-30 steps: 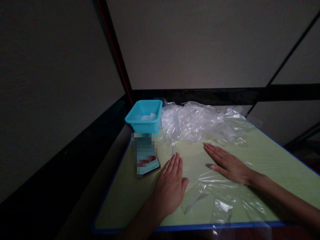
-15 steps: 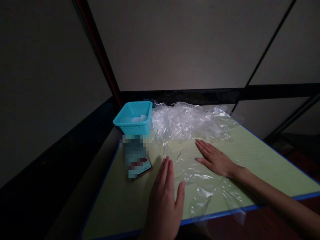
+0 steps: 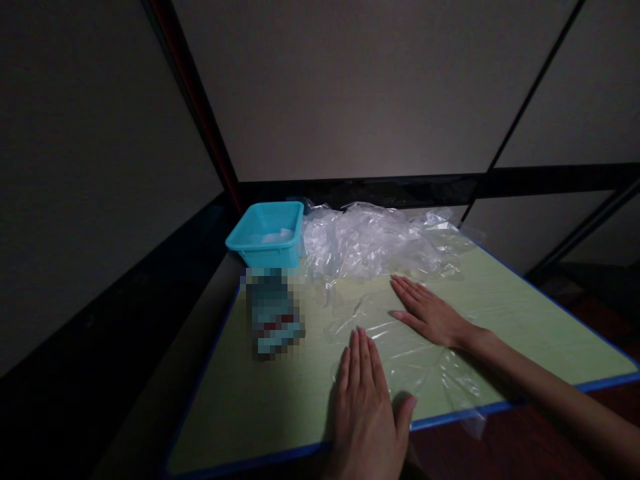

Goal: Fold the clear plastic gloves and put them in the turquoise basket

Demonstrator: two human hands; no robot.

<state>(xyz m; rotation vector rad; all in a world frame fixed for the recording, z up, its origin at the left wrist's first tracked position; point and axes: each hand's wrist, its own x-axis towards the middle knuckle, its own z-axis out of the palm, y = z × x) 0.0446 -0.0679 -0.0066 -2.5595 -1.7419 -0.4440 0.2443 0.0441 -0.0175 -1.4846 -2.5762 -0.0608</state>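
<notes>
A clear plastic bag (image 3: 405, 347) lies spread on the pale green table, one corner hanging over the front edge. My left hand (image 3: 367, 403) rests palm down on the bag's near left part, fingers stretched out and thumb apart. Flat on its far right part lies my right hand (image 3: 430, 313), fingers extended towards the back. Neither hand grips anything. Behind them is a crumpled heap of clear plastic bags (image 3: 370, 240).
A turquoise plastic basket (image 3: 265, 257) with some whitish material inside stands at the table's back left. In front of it lies a phone (image 3: 275, 313), blurred by pixels. Blue edging (image 3: 550, 393) borders the table (image 3: 240, 407). Panelled walls rise behind and at left.
My left hand has moved right and towards me, from beside the bag onto it, and now lies flatter. The right hand stays in nearly the same place.
</notes>
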